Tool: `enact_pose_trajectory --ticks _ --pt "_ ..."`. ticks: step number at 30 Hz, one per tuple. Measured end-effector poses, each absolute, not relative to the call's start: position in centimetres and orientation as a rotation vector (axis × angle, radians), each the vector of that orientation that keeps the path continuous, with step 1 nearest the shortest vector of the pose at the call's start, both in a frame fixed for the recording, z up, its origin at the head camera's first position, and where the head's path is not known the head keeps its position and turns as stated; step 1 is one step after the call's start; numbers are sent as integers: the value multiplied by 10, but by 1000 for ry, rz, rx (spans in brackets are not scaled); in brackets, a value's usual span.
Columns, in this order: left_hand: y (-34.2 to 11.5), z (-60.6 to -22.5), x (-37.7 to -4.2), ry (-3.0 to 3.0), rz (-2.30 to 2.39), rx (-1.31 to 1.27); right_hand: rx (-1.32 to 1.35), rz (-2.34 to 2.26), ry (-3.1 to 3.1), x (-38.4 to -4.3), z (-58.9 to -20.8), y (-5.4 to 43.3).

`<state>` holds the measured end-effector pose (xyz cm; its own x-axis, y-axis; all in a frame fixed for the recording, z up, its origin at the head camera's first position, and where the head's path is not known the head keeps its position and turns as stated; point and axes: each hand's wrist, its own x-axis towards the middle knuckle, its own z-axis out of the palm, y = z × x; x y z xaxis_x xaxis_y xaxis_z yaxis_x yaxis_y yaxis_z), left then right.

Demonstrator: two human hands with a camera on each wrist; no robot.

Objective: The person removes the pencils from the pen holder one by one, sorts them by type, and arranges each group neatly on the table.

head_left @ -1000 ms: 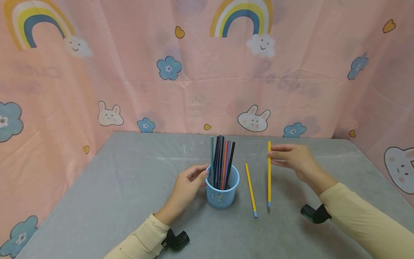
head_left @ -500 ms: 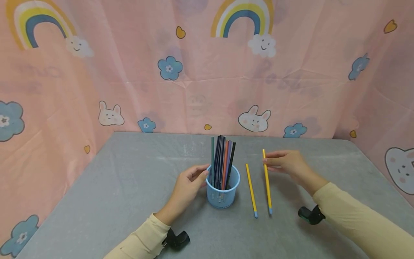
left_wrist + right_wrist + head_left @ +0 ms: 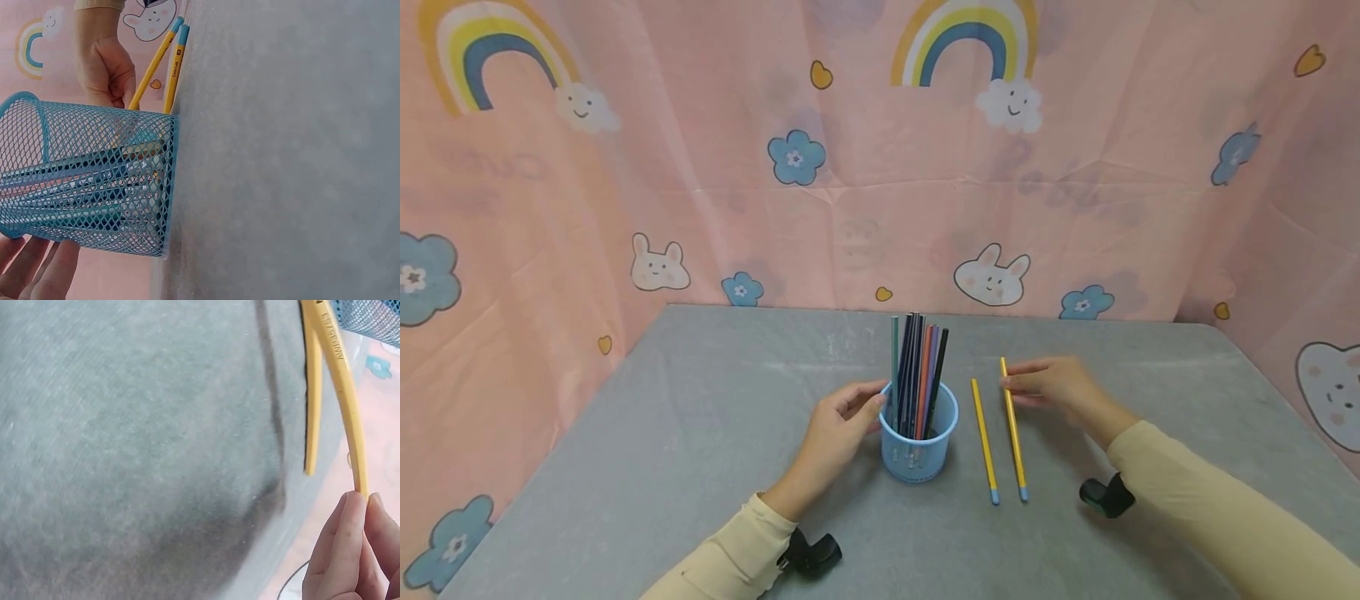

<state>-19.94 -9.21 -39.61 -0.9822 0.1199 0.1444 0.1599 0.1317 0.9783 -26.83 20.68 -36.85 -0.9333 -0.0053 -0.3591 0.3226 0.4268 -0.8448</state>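
In the head view, my right hand pinches a yellow pencil near its upper end between thumb and fingers. The blue-tipped end of that pencil points down toward me, close over the table. Just left of it lies a second yellow pencil, also with a blue end. My left hand rests its fingertips against the left side of a light blue mesh pencil cup, at the rim. Several dark, orange, purple and green pencils stand in the cup. The right wrist view shows the fingertips on the held pencil.
The grey table reaches back to a pink curtain printed with rainbows, flowers and rabbits. Black wrist cameras sit under both sleeves, one on the left wrist and one on the right wrist.
My right hand has brought its yellow pencil left and toward me, lowering and tilting it beside the other yellow pencil. The left hand and the cup stay in place.
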Motion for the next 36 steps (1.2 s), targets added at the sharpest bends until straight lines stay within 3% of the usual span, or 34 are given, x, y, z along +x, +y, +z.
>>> enact_pose_trajectory --ticks 36 --pt "-92 -398 -201 -2314 -2040 -308 413 -1297 2404 -282 -389 198"
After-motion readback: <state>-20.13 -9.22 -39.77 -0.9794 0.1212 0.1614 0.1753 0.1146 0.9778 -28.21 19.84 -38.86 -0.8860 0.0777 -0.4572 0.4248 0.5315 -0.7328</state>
